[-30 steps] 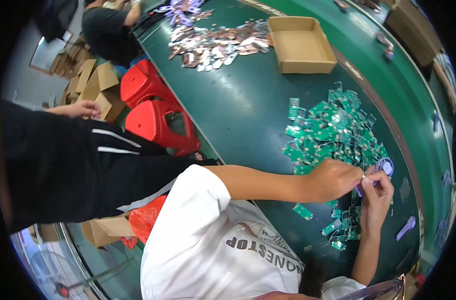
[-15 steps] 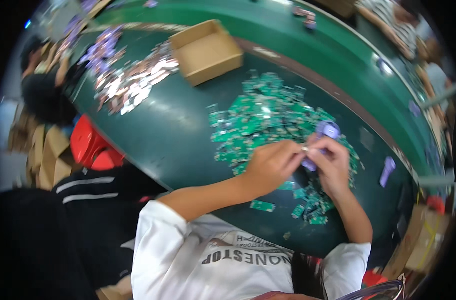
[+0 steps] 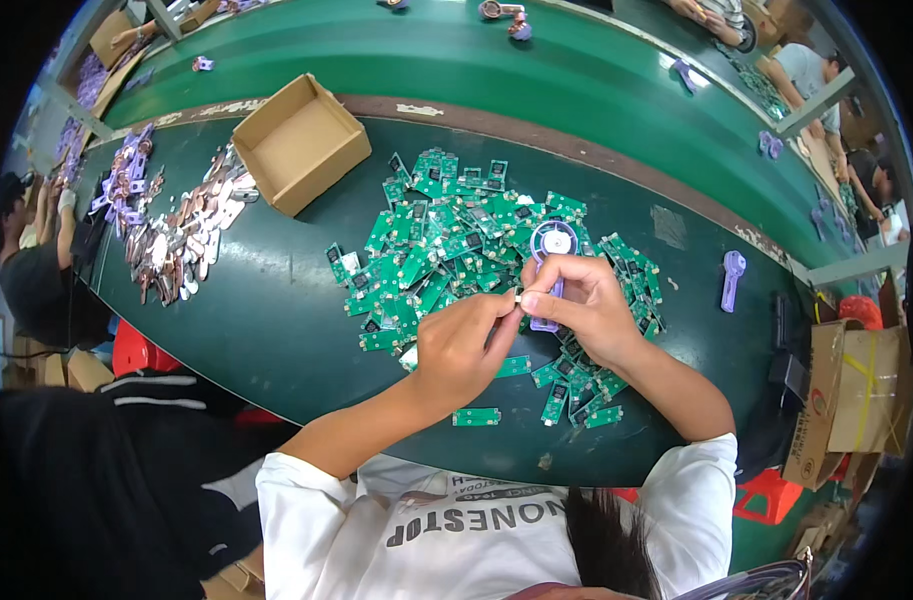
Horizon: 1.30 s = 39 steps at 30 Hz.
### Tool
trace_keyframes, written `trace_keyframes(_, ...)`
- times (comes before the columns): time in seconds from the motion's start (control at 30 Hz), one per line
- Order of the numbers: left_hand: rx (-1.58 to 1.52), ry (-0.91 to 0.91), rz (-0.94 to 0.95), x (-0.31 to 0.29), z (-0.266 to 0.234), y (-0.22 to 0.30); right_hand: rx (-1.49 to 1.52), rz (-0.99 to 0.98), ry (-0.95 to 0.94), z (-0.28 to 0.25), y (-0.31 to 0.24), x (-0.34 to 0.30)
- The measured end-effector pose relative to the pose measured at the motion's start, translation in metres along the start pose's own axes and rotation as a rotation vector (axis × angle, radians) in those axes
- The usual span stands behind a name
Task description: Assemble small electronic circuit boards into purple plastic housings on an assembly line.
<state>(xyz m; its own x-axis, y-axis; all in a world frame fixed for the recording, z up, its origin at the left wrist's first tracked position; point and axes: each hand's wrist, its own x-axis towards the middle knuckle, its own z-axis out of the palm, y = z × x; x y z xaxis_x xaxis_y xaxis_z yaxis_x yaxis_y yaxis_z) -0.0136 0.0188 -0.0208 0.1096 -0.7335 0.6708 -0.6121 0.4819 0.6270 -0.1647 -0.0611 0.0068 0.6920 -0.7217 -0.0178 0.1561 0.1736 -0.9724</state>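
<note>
My right hand [image 3: 594,308] is closed around the handle of a purple handheld-fan housing [image 3: 554,242], whose round head with a pale centre points away from me. My left hand [image 3: 458,345] meets it fingertip to fingertip, its thumb and forefinger pinched together. Between the two hands' fingertips shows a tiny pale piece [image 3: 518,298], too small to name. Part of the handle is hidden by the right fingers. Below and beyond both hands spreads a heap of green circuit boards [image 3: 446,235].
An open cardboard box [image 3: 301,150] stands beyond the boards, left of centre. Shiny flat metallic parts [image 3: 191,235] and purple fan parts [image 3: 128,180] are piled at the far left. Another purple fan housing [image 3: 732,280] lies at right. Behind runs a green conveyor belt [image 3: 396,60]; co-workers sit around it.
The view has turned, so the table and hands appear shifted leftward. Both hands stay together at the fan housing, and the pinch looks much the same.
</note>
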Motion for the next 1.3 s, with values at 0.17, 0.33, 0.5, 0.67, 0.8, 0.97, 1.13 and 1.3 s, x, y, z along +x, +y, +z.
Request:
trace_keyframes(0.17, 0.055, 0.019, 0.083, 0.005, -0.001, 0.003, -0.046, -0.052, -0.027, -0.001, 0.003, 0.000)
trace_keyframes(0.33, -0.206, -0.003, -0.150, 0.016, -0.003, 0.006, -0.099, -0.110, -0.002, -0.002, -0.006, 0.002)
trace_keyframes(0.5, -0.580, -0.171, -0.697, 0.026, -0.024, -0.012, -1.116, -0.616, 0.114, -0.003, -0.018, 0.002)
trace_keyframes(0.67, -1.144, -0.537, -0.798, 0.017, -0.017, -0.013, -0.822, -0.428, -0.045, 0.001, -0.013, 0.002)
trace_keyframes(0.8, -1.084, -0.457, -0.793, 0.011, -0.007, -0.004, -0.806, -0.520, 0.066, 0.002, -0.022, 0.003)
trace_keyframes(0.97, -1.098, -0.461, -0.700, 0.015, -0.006, -0.005, -0.805, -0.622, -0.010, -0.014, -0.029, -0.002)
trace_keyframes(1.13, -1.242, -0.249, -0.839, 0.024, -0.014, -0.007, -0.812, -0.681, 0.038, -0.010, -0.033, 0.002)
trace_keyframes(1.3, -1.283, -0.157, -0.891, 0.019, -0.009, -0.006, -0.752, -0.679, 0.045, -0.008, -0.025, 0.005)
